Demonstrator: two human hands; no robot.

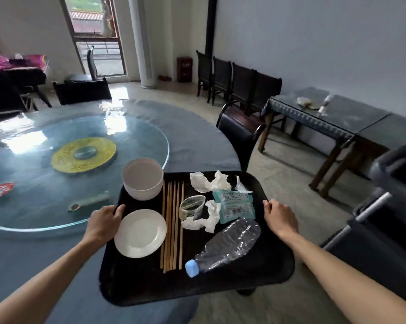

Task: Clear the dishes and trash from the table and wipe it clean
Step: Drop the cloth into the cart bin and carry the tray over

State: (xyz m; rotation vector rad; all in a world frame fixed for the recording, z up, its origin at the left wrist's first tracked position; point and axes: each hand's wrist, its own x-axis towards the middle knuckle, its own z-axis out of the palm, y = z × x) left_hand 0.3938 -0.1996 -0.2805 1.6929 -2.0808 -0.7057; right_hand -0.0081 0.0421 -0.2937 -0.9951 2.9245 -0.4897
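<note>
Single view, head-mounted, wide-angle. It looks forward and down from above the near edge of the round table (197,127), at standing height. Both forearms enter from the bottom corners; the left hand (103,220) and right hand (280,218) sit in the lower middle, close to the lens. The black tray (276,265) fills the near centre, seen steeply from above. The glass turntable (33,164) lies to the left, farther out. The far field takes in a window door (96,36) at upper left and a side table (337,113) at right. Straight lines bow toward the frame edges. No second view overlaps.
</note>
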